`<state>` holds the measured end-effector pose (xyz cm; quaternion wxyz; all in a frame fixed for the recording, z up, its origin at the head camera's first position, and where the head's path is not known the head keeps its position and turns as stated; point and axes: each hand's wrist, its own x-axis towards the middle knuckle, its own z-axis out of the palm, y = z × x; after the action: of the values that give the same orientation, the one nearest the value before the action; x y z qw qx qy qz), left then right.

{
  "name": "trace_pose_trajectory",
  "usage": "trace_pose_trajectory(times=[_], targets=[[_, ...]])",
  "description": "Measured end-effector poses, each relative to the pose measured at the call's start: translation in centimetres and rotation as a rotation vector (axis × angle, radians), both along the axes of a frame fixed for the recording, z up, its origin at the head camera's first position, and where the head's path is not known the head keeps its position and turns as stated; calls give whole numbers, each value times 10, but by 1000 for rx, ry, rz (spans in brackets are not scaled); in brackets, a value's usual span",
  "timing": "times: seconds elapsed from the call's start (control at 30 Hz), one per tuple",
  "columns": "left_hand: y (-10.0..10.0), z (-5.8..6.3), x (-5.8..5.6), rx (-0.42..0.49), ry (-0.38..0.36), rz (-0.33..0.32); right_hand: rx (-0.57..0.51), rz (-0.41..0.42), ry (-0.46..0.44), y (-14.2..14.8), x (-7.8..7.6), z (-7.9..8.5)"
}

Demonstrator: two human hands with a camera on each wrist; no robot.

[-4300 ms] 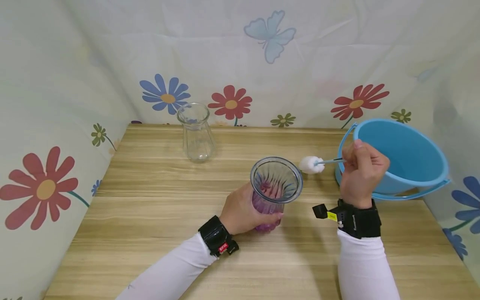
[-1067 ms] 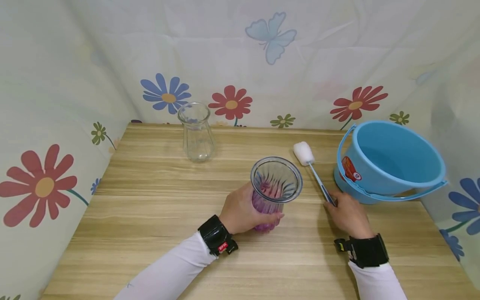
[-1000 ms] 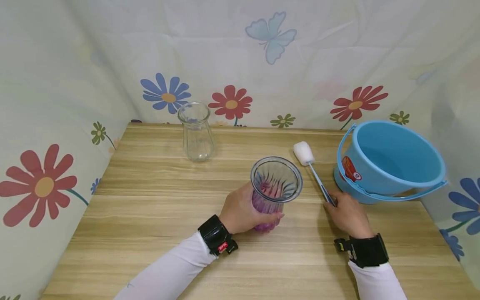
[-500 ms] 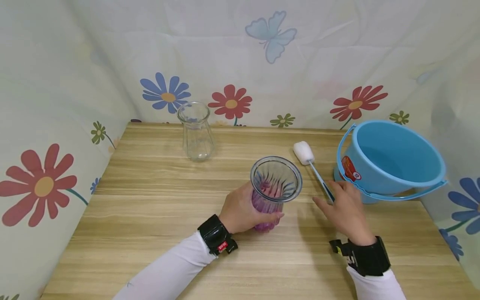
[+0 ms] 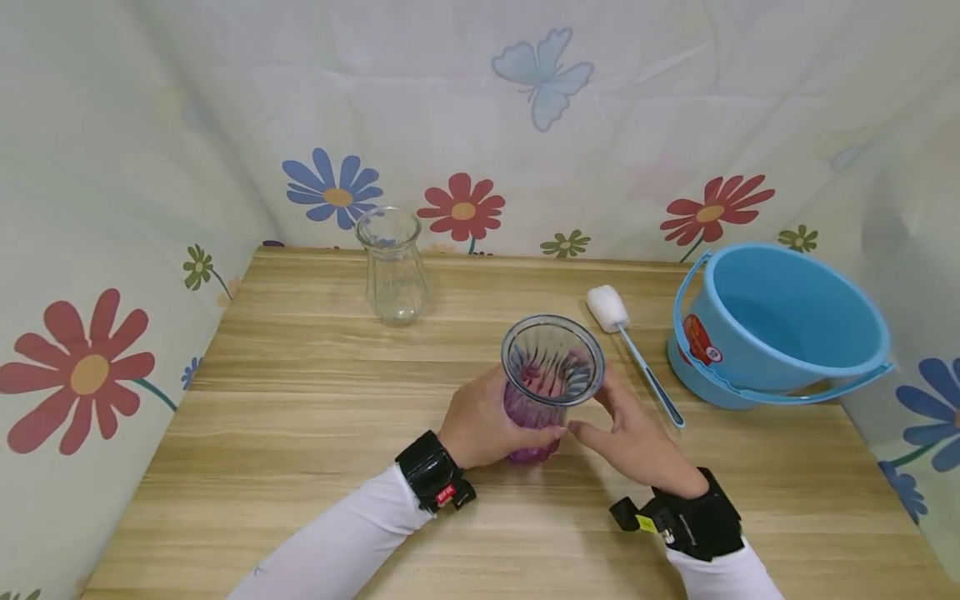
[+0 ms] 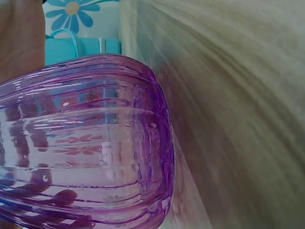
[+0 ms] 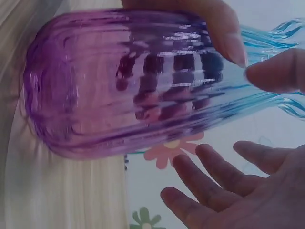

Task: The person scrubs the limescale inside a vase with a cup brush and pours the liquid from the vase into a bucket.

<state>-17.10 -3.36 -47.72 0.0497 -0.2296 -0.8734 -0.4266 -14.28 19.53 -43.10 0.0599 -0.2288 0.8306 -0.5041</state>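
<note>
My left hand (image 5: 480, 421) grips a fluted glass vase (image 5: 534, 417), purple below and bluish towards its flared rim. In the left wrist view the vase's purple base (image 6: 159, 143) is close to the tabletop. My right hand (image 5: 637, 437) is at the vase's right side with fingers spread. In the right wrist view its fingers (image 7: 209, 171) are extended beside the glass, and its thumb (image 7: 276, 71) overlaps the vase's neck, tip right at the left thumb's tip. A sponge bottle brush (image 5: 637, 354), white-headed with a blue handle, lies on the table right of the vase.
A blue bucket (image 5: 686, 371) with its handle hanging down its near side stands at the right. Towards the back left is a clear glass vase (image 5: 397, 287). Flower-printed cloth (image 5: 450, 100) surrounds the wooden table (image 5: 315, 367) at the back and sides.
My right hand first held the brush raised by the bucket, then laid it on the table and let go. It has since moved left to the vase. My left hand keeps its grip.
</note>
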Motion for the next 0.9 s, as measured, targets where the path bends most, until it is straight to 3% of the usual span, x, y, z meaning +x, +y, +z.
trace_pose_trajectory(times=[0.17, 0.5, 0.67, 0.9], targets=[[0, 0, 0, -3, -14, -4, -37, 32, -83, -9, 3, -5], [-4, -1, -2, -29, -15, -31, -98, -107, 14, -43, 2, -19], [-5, -1, -3, -26, -14, -70, -132, -190, 36, -47, 2, -22], [-6, -1, -6, 15, -52, -116, -131, -232, 53, -45, 0, -23]])
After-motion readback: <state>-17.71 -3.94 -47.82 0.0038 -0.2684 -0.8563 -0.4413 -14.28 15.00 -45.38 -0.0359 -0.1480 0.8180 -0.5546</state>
